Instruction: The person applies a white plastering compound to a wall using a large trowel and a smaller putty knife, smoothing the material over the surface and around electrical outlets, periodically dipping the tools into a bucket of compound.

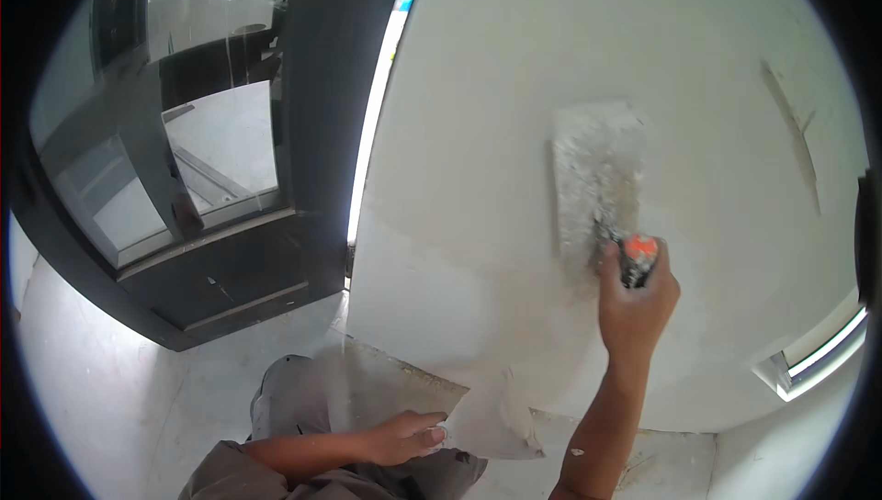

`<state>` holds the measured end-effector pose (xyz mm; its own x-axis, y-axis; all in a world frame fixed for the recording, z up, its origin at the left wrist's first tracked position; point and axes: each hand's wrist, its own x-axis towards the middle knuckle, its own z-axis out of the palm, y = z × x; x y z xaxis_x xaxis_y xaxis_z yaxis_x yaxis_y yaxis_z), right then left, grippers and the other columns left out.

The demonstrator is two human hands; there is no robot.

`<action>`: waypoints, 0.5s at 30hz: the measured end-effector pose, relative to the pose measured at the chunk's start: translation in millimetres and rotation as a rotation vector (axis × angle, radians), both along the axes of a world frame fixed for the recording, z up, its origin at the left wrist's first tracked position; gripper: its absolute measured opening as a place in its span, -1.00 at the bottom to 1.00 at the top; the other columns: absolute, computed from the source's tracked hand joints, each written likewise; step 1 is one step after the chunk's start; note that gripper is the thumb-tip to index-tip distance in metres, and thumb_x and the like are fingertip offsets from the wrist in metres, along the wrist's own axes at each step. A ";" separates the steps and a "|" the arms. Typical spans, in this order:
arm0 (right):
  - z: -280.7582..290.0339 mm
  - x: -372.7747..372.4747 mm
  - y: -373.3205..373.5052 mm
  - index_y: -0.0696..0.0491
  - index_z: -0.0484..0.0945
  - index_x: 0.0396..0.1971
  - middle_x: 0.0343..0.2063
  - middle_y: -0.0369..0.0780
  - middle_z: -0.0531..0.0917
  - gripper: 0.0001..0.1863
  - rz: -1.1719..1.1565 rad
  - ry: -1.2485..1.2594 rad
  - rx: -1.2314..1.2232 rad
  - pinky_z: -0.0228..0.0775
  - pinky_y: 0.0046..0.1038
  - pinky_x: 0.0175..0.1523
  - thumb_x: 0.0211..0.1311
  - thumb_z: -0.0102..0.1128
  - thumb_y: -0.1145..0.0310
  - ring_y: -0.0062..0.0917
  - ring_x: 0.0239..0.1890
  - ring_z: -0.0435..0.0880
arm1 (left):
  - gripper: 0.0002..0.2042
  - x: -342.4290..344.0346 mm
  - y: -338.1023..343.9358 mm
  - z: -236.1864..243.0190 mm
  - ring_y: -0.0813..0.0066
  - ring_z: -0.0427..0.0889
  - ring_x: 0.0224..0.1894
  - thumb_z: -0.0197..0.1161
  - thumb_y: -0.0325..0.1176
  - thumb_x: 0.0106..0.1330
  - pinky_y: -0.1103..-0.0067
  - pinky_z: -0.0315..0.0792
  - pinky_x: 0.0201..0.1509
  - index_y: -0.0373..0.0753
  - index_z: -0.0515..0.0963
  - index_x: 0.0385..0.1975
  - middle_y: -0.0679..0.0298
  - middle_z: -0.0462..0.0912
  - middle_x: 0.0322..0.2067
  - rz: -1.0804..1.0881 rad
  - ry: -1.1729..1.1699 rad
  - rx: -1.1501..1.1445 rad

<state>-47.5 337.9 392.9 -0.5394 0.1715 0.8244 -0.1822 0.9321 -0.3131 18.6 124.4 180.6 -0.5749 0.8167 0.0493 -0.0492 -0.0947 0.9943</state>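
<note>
My right hand (638, 284) is closed round the black and orange handle of a flat rectangular trowel (588, 151), coated in pale plaster, which lies against the pale wall (469, 114). Low in the view, my left hand (404, 438) is closed on a wide, plaster-smeared board or blade (395, 376) held over my lap; its grip is partly hidden.
A dark door (230, 275) with glass panes is at the left, beside a bright narrow gap. A thin scraped streak (795, 123) marks the upper right wall. A small recessed opening (785, 376) is low at the right. The pale floor (101, 381) shows at lower left.
</note>
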 end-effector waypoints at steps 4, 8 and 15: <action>-8.5 -37.3 -85.7 0.10 0.46 -0.44 -0.66 -0.14 0.55 -0.78 0.025 -0.172 0.050 0.37 -0.36 -0.46 -0.01 0.25 0.30 -0.26 -0.61 0.55 | -0.63 -5.9 -42.8 -14.7 0.52 0.30 -0.55 -0.19 -0.09 0.42 0.57 0.27 -0.42 -0.35 0.33 -0.21 0.27 0.33 -0.64 -0.044 -0.065 0.037; -51.0 -58.7 -136.3 0.12 0.42 -0.50 -0.64 -0.16 0.52 -0.78 0.026 -0.293 0.343 0.37 -0.40 -0.45 -0.05 0.26 0.34 -0.34 -0.55 0.57 | -0.57 -14.5 -92.1 -11.2 0.47 0.35 -0.53 -0.20 -0.03 0.40 0.53 0.32 -0.38 -0.30 0.35 -0.07 0.25 0.40 -0.60 -0.012 0.053 0.106; -184.3 -55.5 -145.7 0.06 0.45 -0.38 -0.47 -0.20 0.56 -0.74 0.057 -0.455 0.677 0.44 -0.33 -0.35 -0.09 0.24 0.29 -0.25 -0.38 0.60 | -0.55 -3.8 -157.6 -27.1 0.41 0.49 -0.47 -0.17 -0.01 0.39 0.52 0.37 -0.30 -0.29 0.36 -0.01 0.19 0.50 -0.53 0.080 0.076 0.047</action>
<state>-102.9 192.2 208.6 -0.8392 -0.3233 0.4373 -0.2263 0.9388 0.2598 14.9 -33.1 153.4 -0.6317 0.7638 0.1327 0.0360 -0.1421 0.9892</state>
